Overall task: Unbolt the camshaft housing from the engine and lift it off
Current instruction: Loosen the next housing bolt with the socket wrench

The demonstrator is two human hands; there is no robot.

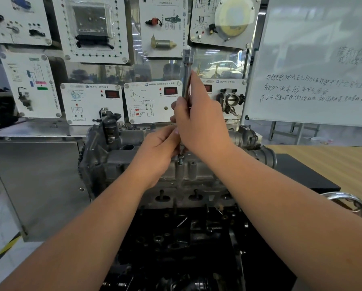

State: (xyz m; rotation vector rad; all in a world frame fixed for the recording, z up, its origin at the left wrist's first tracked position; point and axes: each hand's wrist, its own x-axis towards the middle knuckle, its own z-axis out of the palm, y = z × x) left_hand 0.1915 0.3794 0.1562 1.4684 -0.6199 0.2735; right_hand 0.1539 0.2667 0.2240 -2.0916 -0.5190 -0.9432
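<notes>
The grey camshaft housing [134, 162] sits on top of the engine [175, 238] at the centre. A long metal socket extension [186, 74] stands upright over a bolt [180, 159] on the housing's top. My right hand [199, 120] grips the tool's shaft, index finger stretched up along it. My left hand [161, 148] rests on the housing and pinches the tool's lower end just above the bolt. The bolt stands partly raised out of its hole.
Training display panels [92, 101] stand right behind the engine. A whiteboard [314, 70] is at the right, with a wooden table [333, 164] below it. A chrome handwheel [347, 203] juts out at the engine's right. A metal cabinet [39, 181] stands at the left.
</notes>
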